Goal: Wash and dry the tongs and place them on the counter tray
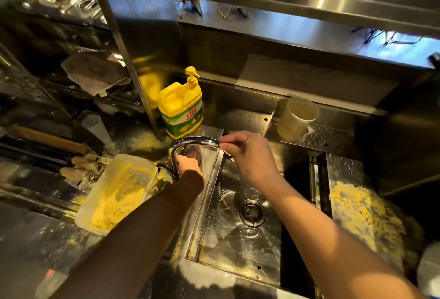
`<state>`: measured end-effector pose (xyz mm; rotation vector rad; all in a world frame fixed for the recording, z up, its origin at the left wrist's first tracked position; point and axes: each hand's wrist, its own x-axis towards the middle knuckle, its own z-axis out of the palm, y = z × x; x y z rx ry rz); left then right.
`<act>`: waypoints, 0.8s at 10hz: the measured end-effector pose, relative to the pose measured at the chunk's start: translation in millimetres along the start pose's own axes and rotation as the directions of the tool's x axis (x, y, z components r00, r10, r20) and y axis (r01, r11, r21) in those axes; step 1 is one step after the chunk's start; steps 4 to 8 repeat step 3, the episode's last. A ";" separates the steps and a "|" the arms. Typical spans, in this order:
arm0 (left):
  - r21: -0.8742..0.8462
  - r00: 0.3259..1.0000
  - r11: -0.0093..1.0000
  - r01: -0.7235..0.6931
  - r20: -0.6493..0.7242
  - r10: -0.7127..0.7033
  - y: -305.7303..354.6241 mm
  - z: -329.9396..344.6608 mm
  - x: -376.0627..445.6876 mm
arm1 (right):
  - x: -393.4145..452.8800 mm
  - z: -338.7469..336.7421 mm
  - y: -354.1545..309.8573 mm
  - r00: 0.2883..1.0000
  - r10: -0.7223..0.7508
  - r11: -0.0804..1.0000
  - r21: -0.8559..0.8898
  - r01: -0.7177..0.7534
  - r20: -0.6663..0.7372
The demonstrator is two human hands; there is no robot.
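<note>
My right hand (pixel 247 156) is over the back left corner of the steel sink (pixel 238 246), at the tip of the curved chrome faucet (pixel 195 139). Its fingers pinch a thin metal strip that looks like the tongs (pixel 232 141); the hand hides most of it. My left hand (pixel 189 166) is closed at the foot of the faucet, beside its black lever (pixel 164 167). A dark pad (pixel 194 152) lies just behind that hand. I cannot make out running water.
A yellow dish soap pump bottle (pixel 181 110) stands behind the faucet. A clear plastic tub (pixel 114 194) with yellow crumbs sits left of the sink. A translucent cup (pixel 297 117) stands at the back right. Yellow crumbs cover the right counter (pixel 357 210). A cloth (pixel 95 72) hangs on the left shelf.
</note>
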<state>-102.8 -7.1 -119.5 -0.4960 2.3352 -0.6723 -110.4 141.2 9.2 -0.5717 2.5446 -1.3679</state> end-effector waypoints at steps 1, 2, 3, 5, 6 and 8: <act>-0.247 0.958 0.946 -0.208 -0.248 0.146 9.1 1.2 -36.3 | -9.3 -7.2 -6.4 0.999 0.014 0.999 0.049 -0.016 0.031; -0.360 0.869 0.831 -0.424 -0.421 0.261 11.6 -0.5 -82.4 | -26.3 -23.6 -14.5 0.999 -0.001 0.999 0.053 -0.001 0.036; -0.624 0.811 0.547 -0.558 -0.549 0.202 1.9 -9.0 -122.8 | -51.1 -47.5 -22.1 1.000 -0.015 0.996 0.086 0.015 -0.008; -0.624 0.811 0.547 -0.558 -0.549 0.202 1.9 -9.0 -122.8 | -51.1 -47.5 -22.1 1.000 -0.015 0.996 0.086 0.015 -0.008; -0.624 0.811 0.547 -0.558 -0.549 0.202 1.9 -9.0 -122.8 | -51.1 -47.5 -22.1 1.000 -0.015 0.996 0.086 0.015 -0.008; -0.624 0.811 0.547 -0.558 -0.549 0.202 1.9 -9.0 -122.8 | -51.1 -47.5 -22.1 1.000 -0.015 0.996 0.086 0.015 -0.008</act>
